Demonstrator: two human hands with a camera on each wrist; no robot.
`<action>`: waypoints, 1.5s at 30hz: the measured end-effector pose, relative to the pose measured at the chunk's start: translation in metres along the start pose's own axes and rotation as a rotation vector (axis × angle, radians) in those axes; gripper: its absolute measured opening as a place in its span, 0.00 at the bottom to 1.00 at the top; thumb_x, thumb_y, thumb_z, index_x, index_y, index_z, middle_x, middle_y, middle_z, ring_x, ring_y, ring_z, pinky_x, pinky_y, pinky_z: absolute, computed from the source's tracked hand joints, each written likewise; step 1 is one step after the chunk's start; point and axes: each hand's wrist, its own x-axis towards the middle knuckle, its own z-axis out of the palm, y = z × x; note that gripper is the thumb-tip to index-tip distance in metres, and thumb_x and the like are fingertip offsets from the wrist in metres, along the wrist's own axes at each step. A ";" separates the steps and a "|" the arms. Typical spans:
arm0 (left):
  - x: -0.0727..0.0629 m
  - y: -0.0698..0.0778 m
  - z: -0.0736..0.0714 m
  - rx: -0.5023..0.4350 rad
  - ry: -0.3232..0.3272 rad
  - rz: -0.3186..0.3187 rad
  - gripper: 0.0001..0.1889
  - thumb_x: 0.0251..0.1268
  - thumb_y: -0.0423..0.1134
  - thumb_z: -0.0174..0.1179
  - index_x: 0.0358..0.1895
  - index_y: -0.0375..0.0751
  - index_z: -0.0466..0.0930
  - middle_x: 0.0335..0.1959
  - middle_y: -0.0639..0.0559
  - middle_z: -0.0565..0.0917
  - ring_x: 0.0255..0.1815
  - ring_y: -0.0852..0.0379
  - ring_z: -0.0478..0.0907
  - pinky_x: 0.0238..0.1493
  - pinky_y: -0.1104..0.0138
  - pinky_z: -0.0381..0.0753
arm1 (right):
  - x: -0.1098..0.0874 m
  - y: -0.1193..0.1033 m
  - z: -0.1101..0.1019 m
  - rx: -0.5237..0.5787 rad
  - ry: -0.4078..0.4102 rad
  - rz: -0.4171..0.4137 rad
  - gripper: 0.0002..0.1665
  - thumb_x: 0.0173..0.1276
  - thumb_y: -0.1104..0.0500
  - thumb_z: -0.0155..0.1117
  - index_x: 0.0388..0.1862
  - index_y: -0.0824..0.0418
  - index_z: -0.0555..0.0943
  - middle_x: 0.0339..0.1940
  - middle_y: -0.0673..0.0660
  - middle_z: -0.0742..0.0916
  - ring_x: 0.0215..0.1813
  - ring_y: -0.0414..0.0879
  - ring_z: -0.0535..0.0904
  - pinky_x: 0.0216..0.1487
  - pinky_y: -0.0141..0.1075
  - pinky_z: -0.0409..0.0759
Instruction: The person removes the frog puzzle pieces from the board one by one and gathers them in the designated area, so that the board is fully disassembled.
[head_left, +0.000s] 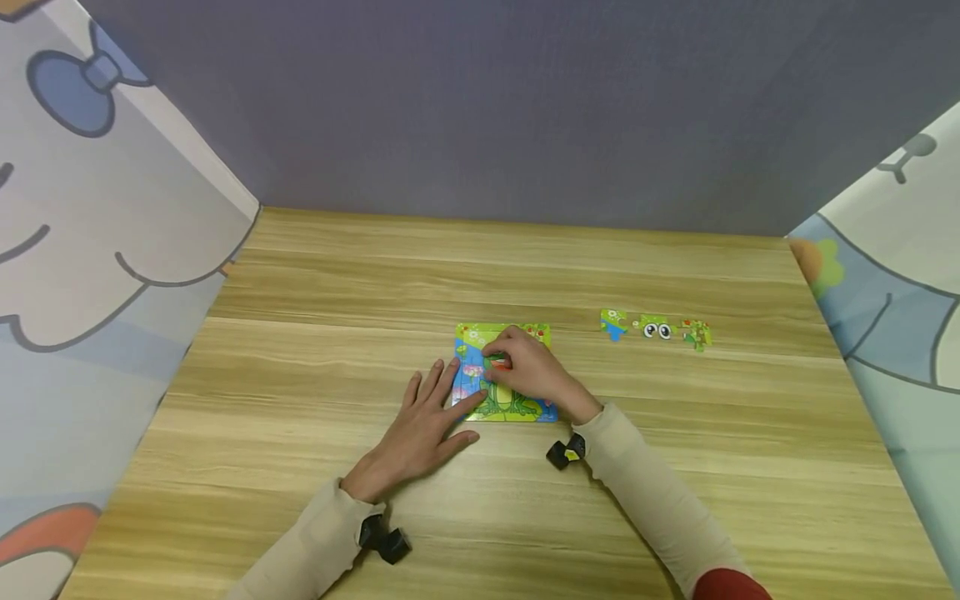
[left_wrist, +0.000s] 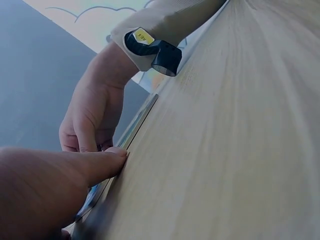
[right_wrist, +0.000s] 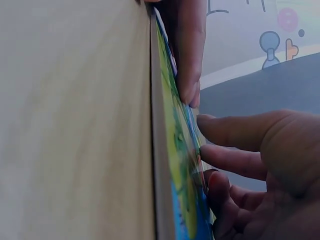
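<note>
My spread left hand [head_left: 420, 433] touches a flat rectangular green-and-blue frog puzzle [head_left: 504, 400] beneath my right hand [head_left: 534, 372], its grip unclear.

- R hand [head_left: 531, 368] hides pt of frog puzzle [head_left: 504, 398]; can't tell if pinching a pc
- L hand [left_wrist: 45, 185] cut by L edge, L wrist view
- dark blur [left_wrist: 95, 222], btm of same view
- loose pcs [head_left: 657, 330]: fine details too small

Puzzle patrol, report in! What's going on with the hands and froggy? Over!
Left hand touching frog puzzle. Right hand over its upper part, grip unclear. Three loose pieces off to the right. Hands partly cover the puzzle.
</note>
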 end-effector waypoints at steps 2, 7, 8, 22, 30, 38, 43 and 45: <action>0.000 0.000 0.000 0.005 -0.003 -0.001 0.29 0.74 0.58 0.52 0.75 0.58 0.66 0.84 0.37 0.44 0.84 0.35 0.39 0.77 0.33 0.44 | 0.000 0.000 0.001 -0.011 0.005 0.006 0.21 0.65 0.55 0.72 0.56 0.60 0.85 0.53 0.60 0.83 0.42 0.45 0.77 0.44 0.38 0.77; 0.001 0.000 0.000 0.008 -0.011 -0.006 0.30 0.74 0.58 0.52 0.76 0.58 0.66 0.84 0.37 0.44 0.84 0.35 0.39 0.77 0.33 0.44 | 0.001 -0.001 0.004 -0.042 0.015 0.018 0.22 0.63 0.54 0.75 0.55 0.59 0.85 0.54 0.59 0.83 0.47 0.49 0.81 0.49 0.44 0.82; 0.001 0.000 0.000 0.008 -0.012 -0.007 0.30 0.74 0.58 0.52 0.76 0.58 0.66 0.84 0.37 0.44 0.84 0.35 0.40 0.77 0.33 0.44 | 0.001 -0.001 0.005 -0.047 0.016 0.022 0.23 0.62 0.54 0.75 0.55 0.59 0.85 0.54 0.59 0.83 0.48 0.49 0.81 0.50 0.45 0.82; 0.001 0.000 0.000 0.012 -0.009 -0.011 0.29 0.74 0.58 0.53 0.75 0.58 0.67 0.83 0.37 0.44 0.84 0.35 0.40 0.77 0.33 0.44 | 0.002 -0.006 0.007 -0.047 0.025 0.054 0.21 0.62 0.55 0.76 0.53 0.58 0.84 0.54 0.57 0.82 0.55 0.52 0.82 0.57 0.48 0.81; 0.000 0.000 0.000 -0.001 -0.011 -0.011 0.29 0.74 0.57 0.53 0.75 0.58 0.67 0.83 0.37 0.44 0.84 0.34 0.40 0.77 0.33 0.44 | 0.000 -0.006 0.004 0.025 0.038 0.011 0.18 0.63 0.58 0.74 0.51 0.60 0.83 0.53 0.58 0.83 0.55 0.52 0.82 0.57 0.46 0.82; 0.000 0.000 0.000 -0.002 0.003 -0.008 0.28 0.74 0.57 0.53 0.74 0.58 0.68 0.84 0.38 0.45 0.84 0.35 0.40 0.77 0.33 0.44 | 0.001 -0.002 -0.003 0.157 -0.004 -0.046 0.10 0.69 0.64 0.66 0.48 0.64 0.83 0.36 0.56 0.87 0.36 0.40 0.80 0.40 0.31 0.79; 0.001 0.000 0.000 -0.001 0.005 -0.010 0.28 0.74 0.57 0.53 0.74 0.58 0.68 0.84 0.38 0.45 0.84 0.35 0.41 0.77 0.34 0.44 | 0.002 0.000 -0.004 0.167 -0.013 -0.053 0.09 0.71 0.66 0.63 0.48 0.64 0.83 0.36 0.56 0.88 0.38 0.41 0.82 0.42 0.32 0.81; 0.001 0.000 0.000 -0.001 0.004 -0.010 0.28 0.74 0.57 0.53 0.74 0.58 0.68 0.84 0.38 0.45 0.84 0.35 0.40 0.77 0.34 0.44 | 0.002 0.000 -0.005 0.173 -0.013 -0.060 0.08 0.71 0.67 0.63 0.47 0.64 0.84 0.36 0.56 0.88 0.38 0.42 0.82 0.43 0.33 0.82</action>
